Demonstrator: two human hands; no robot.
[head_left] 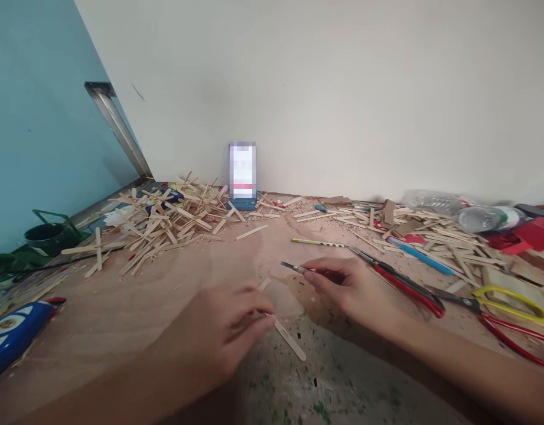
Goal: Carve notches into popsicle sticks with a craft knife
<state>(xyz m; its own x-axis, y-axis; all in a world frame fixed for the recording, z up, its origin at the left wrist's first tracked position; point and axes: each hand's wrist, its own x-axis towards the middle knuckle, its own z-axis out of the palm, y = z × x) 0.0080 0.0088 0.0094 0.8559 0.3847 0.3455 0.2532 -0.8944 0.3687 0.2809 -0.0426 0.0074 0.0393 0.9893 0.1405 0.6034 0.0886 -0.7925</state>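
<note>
My left hand (238, 321) is closed, thumb and fingers pinched at the middle of a flat wooden craft stick (292, 342). The stick slants across the table, its rounded near end pointing down and right; a small mark or cut shows on its face. My right hand (342, 280) grips a small craft knife (293, 268), its blade pointing left, a little above and right of the stick. Most of the knife's handle is hidden by my fingers. Beyond that hand lies a yellow patterned pencil (318, 242).
Craft sticks are heaped at the back left (178, 218) and right. A lit phone (243, 171) leans near the wall. At right lie red-handled pliers (404, 283), scissors (479, 307), a blue pen-like tool (420, 255) and plastic bottles (484, 218). A blue object (15, 333) sits left.
</note>
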